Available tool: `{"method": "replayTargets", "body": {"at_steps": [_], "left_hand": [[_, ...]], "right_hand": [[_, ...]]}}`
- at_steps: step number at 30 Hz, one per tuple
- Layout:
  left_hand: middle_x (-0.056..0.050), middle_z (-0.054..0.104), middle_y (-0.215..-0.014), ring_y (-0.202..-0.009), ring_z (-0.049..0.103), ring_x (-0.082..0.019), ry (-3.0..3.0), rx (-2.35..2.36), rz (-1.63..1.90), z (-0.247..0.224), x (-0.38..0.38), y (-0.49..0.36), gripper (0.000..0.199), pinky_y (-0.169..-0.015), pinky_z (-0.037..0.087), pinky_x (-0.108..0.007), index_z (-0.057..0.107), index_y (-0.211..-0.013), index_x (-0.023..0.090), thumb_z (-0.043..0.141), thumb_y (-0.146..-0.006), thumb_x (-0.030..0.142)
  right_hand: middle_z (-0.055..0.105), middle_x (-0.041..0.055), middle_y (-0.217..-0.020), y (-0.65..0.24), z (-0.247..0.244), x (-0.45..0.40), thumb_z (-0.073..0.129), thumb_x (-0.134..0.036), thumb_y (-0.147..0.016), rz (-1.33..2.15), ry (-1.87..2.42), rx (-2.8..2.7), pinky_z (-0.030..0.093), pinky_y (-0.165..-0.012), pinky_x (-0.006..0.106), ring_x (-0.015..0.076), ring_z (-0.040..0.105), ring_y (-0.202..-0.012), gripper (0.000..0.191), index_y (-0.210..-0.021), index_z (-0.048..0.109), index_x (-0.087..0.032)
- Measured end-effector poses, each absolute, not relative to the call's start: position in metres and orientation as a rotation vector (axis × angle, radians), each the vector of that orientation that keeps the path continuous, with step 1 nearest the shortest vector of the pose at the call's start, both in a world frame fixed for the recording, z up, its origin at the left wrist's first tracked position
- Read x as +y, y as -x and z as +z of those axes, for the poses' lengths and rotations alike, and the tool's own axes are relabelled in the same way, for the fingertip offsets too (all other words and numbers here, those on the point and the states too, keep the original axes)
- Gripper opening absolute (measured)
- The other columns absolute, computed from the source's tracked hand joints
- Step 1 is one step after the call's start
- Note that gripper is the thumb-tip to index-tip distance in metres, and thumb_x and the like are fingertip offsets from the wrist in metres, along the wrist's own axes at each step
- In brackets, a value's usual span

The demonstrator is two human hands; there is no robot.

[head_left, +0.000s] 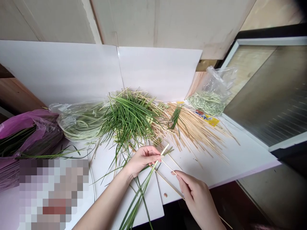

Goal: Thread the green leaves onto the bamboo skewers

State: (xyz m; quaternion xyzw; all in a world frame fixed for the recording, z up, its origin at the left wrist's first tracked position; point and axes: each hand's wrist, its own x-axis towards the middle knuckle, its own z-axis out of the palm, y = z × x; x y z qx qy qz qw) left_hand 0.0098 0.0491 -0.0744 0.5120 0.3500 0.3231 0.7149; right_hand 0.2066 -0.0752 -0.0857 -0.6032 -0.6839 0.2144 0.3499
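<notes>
My left hand [146, 159] pinches a small bunch of green chives [146, 182] near its pale stem end, with the long leaves hanging down over the table's front edge. In my right hand [195, 191] is a thin wooden skewer [169, 166], held between thumb and fingers. The skewer's far end meets the chive stems at my left fingertips; whether it pierces them cannot be made out. Behind my hands lies a heaped pile of chives with skewer ends [131, 115]. To its right, many bare skewers [192, 127] are fanned out.
A clear bag of pale green strands [83, 123] and a purple bag of long leaves [48, 127] lie at the left. Another clear bag [208, 102] stands at the back right, near a framed glass panel [271, 92]. The white table [244, 159] ends just before me.
</notes>
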Motion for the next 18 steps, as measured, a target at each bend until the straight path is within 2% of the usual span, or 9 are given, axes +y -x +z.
{"method": "replayTargets", "body": {"at_steps": [4,18], "left_hand": [[-0.003,0.068,-0.065,-0.052,0.05,-0.006,-1.103,0.809,0.732,-0.074,0.048,-0.012,0.03,-0.048,0.035,-0.017,0.071,-0.073,0.011,0.087,-0.063,0.034],[-0.003,0.068,-0.062,-0.051,0.051,-0.007,-1.034,0.796,0.744,-0.082,0.038,-0.024,0.032,-0.048,0.037,-0.019,0.072,-0.074,0.011,0.09,-0.057,0.032]], "right_hand": [[0.075,0.0051,-0.092,-0.207,-0.087,-0.075,0.037,-0.029,-0.102,0.592,1.552,-1.766,0.053,-0.067,0.026,0.02,0.071,-0.077,0.032,-0.105,0.067,-0.021],[0.075,0.0079,-0.099,-0.206,-0.093,-0.076,0.034,-0.027,-0.102,0.637,1.529,-1.729,0.053,-0.071,0.025,0.0209,0.072,-0.086,0.034,-0.108,0.066,-0.019]]}}
